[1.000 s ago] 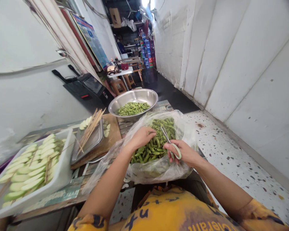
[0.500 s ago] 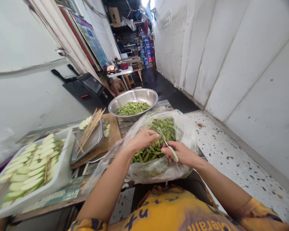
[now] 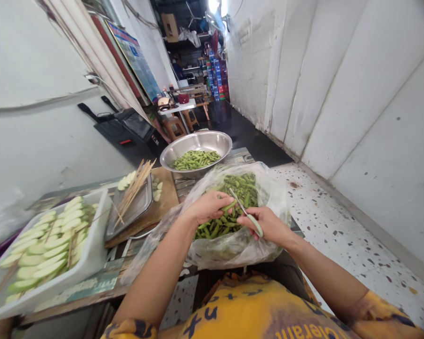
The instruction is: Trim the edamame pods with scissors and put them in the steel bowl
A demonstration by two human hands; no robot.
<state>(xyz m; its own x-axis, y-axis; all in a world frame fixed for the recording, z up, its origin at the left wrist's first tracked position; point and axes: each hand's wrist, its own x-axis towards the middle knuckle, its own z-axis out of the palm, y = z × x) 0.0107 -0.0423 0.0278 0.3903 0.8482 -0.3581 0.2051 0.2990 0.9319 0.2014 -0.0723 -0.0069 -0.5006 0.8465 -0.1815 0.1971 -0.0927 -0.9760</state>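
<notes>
My right hand (image 3: 265, 221) grips a pair of scissors (image 3: 256, 226) with pale green handles, its blades pointing up and left. Pinched in the fingers of my left hand (image 3: 212, 205) is a green bean pod (image 3: 229, 206), close against the scissor blades. Both hands are over a clear plastic bag (image 3: 273, 188), spread wide around a heap of green pods (image 3: 215, 230). Beyond the bag, a steel basin (image 3: 222, 139) holds more green pods (image 3: 196, 160).
To the left, a white tub (image 3: 101, 207) holds sliced pale green vegetable on sticks. A metal tray (image 3: 127, 225) with wooden skewers (image 3: 137, 186) rests on a wooden board (image 3: 170, 188). A white wall (image 3: 367, 94) runs along the right.
The scissor blades now look closed together, and the bean pod in my left hand lies against them. Both hands stay in nearly the same place over the bag.
</notes>
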